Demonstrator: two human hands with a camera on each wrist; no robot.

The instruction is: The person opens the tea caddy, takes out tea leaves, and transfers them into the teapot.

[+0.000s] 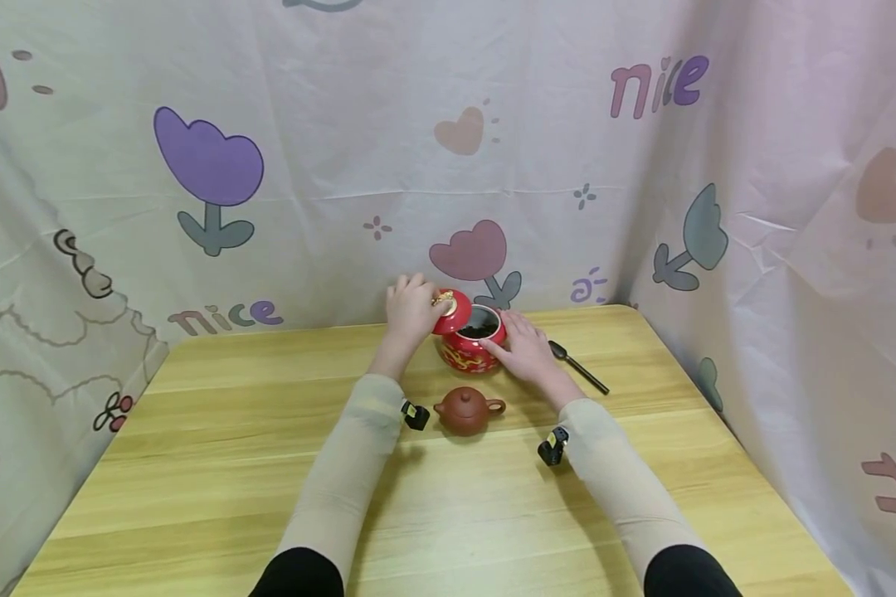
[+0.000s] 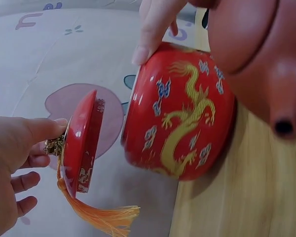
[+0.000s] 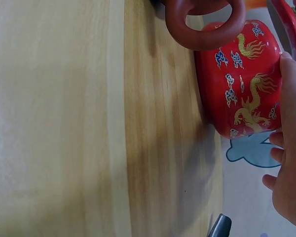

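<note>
My left hand (image 1: pixel 409 310) pinches the gold knob of a red lid (image 1: pixel 457 313) between thumb and fingers. The lid is raised and tilted at the upper left of a red jar (image 1: pixel 466 356), whose mouth shows dark contents. In the left wrist view, an orange tassel (image 2: pixel 106 217) hangs from the knob. Gold dragons and blue clouds decorate the jar. At the jar's right side my right hand (image 1: pixel 528 350) holds it, thumb at the rim and the other fingers around the far side. A reddish-brown clay teapot (image 1: pixel 465 413) stands in front of the jar, spout pointing left.
A dark long-handled scoop (image 1: pixel 581 368) lies on the wooden table (image 1: pixel 216 448), right of the jar and close to my right hand. Behind the table's far edge hangs a pale curtain (image 1: pixel 328 166) with printed flowers. Wrist cameras sit on both sleeves.
</note>
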